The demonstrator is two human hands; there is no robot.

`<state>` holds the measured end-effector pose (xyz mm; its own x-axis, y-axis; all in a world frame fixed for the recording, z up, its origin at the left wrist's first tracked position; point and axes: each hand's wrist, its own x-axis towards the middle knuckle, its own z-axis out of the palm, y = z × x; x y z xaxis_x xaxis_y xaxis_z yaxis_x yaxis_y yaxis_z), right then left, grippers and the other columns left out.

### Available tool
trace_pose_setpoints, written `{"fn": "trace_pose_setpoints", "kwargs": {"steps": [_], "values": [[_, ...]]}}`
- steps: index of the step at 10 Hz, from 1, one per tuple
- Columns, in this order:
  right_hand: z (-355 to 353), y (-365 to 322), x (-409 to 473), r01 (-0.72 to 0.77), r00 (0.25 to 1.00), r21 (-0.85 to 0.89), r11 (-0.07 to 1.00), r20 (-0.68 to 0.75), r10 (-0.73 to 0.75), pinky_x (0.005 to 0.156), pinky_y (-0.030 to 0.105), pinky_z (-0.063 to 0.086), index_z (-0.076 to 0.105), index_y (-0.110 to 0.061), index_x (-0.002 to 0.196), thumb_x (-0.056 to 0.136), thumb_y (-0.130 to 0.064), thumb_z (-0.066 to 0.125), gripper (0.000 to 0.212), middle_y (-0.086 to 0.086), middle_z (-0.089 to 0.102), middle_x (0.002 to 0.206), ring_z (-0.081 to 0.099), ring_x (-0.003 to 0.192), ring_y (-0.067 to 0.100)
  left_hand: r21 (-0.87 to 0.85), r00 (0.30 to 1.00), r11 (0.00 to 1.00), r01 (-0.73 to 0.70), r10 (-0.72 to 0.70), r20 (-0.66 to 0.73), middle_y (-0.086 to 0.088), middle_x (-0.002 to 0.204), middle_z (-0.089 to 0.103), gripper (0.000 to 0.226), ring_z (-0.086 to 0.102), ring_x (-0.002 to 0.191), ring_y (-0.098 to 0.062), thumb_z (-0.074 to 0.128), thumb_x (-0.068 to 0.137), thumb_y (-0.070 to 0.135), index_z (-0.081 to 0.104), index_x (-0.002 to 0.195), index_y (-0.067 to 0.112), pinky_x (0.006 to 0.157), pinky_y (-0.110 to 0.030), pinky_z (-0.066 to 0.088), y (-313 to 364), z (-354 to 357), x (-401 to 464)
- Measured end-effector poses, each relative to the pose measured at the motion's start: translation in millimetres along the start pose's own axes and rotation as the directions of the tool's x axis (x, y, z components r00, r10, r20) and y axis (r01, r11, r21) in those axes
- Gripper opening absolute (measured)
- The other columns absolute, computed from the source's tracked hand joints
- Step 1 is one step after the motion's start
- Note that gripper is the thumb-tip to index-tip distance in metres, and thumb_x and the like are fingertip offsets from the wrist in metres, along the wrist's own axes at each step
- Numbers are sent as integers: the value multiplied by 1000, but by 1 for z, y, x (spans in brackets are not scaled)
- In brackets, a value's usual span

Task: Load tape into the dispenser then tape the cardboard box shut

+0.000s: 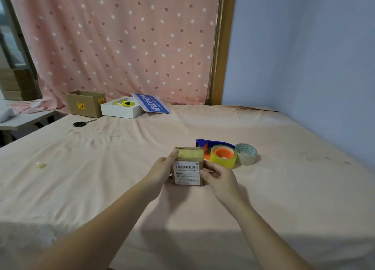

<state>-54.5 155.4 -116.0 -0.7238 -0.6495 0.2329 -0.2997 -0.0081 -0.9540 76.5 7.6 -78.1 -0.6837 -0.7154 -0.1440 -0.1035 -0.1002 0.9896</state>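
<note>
A small brown cardboard box (pixel 188 164) with a white barcode label stands on the pink cloth-covered table (pixel 121 178) at the middle. My left hand (pixel 164 166) grips its left side and my right hand (pixel 215 176) grips its right side. Glossy tape shows across the box's top part. Just behind and to the right lies the blue tape dispenser (pixel 215 142) with a yellowish tape roll (pixel 223 158) on its orange hub. A second tape roll (pixel 246 154) with a green patterned core stands beside it.
At the back left stand an open cardboard box (pixel 86 103), a white box (pixel 121 109) with a yellow item and a blue sign (pixel 152 103). Black scissors (pixel 81 123) lie near them. A crumpled tape scrap (pixel 40 165) lies at left. A blue wall is at right.
</note>
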Motion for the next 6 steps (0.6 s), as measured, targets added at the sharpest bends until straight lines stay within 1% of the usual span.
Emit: {"fn": "trace_pose_setpoints", "kwargs": {"steps": [1, 2, 3, 4, 5, 6], "values": [[-1, 4, 0, -21, 1000, 46, 999, 3, 21, 93, 33, 59, 71, -22, 116, 92, -5, 72, 29, -5, 77, 112, 72, 108, 10, -40, 1000, 999, -2, 2, 2, -8, 113, 79, 95, 73, 108, -26, 67, 64, 84, 65, 124, 9, 102, -49, 55, -4, 1, -5], [-4, 5, 0, -34, 999, 45, 998, 26, 33, 96, 39, 59, 71, -22, 117, 95, -8, 69, 26, -4, 77, 114, 72, 109, 10, -38, 1000, 999, -14, 15, 21, -7, 108, 78, 61, 73, 106, -25, 61, 86, 69, 69, 109, 13, 101, -45, 55, -3, 6, -7], [-7, 5, 2, -53, 997, 20, 998, 62, 51, 86, 27, 58, 69, -34, 111, 98, -9, 65, 29, -12, 77, 112, 72, 109, 8, -37, 999, 999, -10, 12, 36, -6, 113, 79, 86, 73, 109, -24, 62, 71, 83, 69, 119, 12, 102, -45, 55, -2, 5, -7], [-9, 4, 3, -90, 993, 32, 995, 74, 88, 76, 19, 56, 66, -27, 120, 101, -7, 59, 29, -8, 75, 116, 71, 113, 13, -30, 999, 1000, 0, 1, 44, -5, 120, 77, 113, 72, 111, -23, 62, 52, 94, 66, 129, 12, 100, -46, 57, -4, -1, -1], [-12, 4, 4, -96, 988, 9, 995, 120, 94, 72, 15, 54, 64, -16, 128, 101, -6, 59, 29, -7, 73, 117, 70, 110, 4, 16, 999, 1000, 22, -22, 34, -5, 129, 70, 119, 68, 117, -24, 58, 51, 98, 63, 133, 13, 103, -48, 55, -1, -6, 0], [-25, -15, 7, -28, 997, -99, 995, 68, 35, 86, 23, 54, 64, -11, 133, 99, -15, 65, 34, -2, 70, 126, 68, 108, 2, 215, 997, 975, -55, 65, -39, -3, 139, 62, 79, 58, 123, -22, 48, 88, 77, 58, 136, 14, 110, -42, 44, 11, -11, -1]]}}
